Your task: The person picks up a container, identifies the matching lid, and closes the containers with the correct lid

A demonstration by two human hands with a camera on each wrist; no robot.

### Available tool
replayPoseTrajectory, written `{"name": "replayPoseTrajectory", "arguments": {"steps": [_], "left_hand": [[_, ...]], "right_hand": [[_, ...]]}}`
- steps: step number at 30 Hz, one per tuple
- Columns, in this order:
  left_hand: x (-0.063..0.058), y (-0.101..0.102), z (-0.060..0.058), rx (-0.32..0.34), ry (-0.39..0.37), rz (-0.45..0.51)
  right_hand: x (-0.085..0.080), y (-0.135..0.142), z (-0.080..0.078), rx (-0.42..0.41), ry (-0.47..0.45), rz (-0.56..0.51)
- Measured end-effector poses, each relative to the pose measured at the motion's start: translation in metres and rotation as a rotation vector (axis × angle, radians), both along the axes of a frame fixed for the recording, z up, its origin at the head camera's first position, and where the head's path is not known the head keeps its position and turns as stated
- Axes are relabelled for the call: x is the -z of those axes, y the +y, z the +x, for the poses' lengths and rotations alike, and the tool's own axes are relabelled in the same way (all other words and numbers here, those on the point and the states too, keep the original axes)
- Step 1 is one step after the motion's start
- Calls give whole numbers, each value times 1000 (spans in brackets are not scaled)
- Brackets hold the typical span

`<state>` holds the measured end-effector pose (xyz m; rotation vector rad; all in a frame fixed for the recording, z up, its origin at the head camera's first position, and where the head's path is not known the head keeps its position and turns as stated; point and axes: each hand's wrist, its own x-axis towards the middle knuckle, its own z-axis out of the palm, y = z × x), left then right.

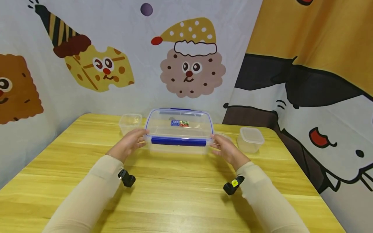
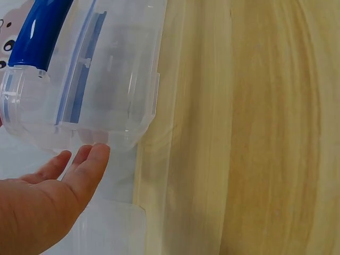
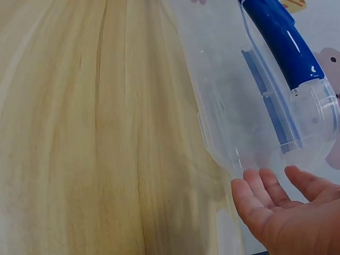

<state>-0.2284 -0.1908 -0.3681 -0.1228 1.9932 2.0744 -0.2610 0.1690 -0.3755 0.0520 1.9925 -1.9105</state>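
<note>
The blue-clipped container point(image 1: 179, 132) is between the left hand point(image 1: 127, 144) and right hand point(image 1: 228, 149), whose nearly straight fingers point(image 2: 89, 171) meet its opposite ends, so steady, equal pressure from both sides should keep it level without slipping.

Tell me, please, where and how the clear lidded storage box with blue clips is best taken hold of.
Probably its two short ends, one hand from each side, where the left hand and right hand are: the storage box looks wide, its lid faces up, and the blue clips run along the long sides, not those ends.
</note>
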Motion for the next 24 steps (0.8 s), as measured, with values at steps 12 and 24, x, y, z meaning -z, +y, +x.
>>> {"name": "replayPoseTrajectory", "arguments": {"steps": [12,24], "left_hand": [[6,1,-12,-33,-8,8],[15,-2,-23,-13,25,12]], "right_hand": [[2,-2,-10,-13,-27,-36],[6,-3,-19,19,-50,-36]]}}
